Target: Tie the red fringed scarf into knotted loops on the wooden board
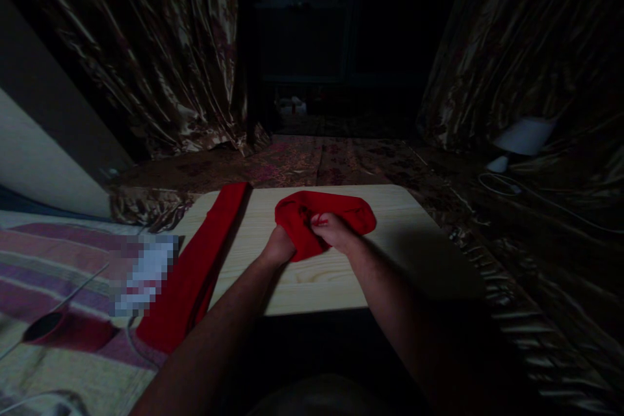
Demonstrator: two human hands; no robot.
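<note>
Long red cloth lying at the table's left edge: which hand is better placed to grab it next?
Left, probably. The left hand sits on the near-left side of the bunched red cloth, closer to the long red strip. The right hand is farther away, fingers gripping the bunched cloth.

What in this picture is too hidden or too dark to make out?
All in the head view:
- Fingers of the left hand: buried in the bunched red cloth.
- Lower end of the long red cloth strip: covered by the left forearm.
- Patch beside the strip: blurred out.
- Doorway beyond the curtains: too dark and small to read.
- Wooden table, near right edge: lost in shadow.
</note>
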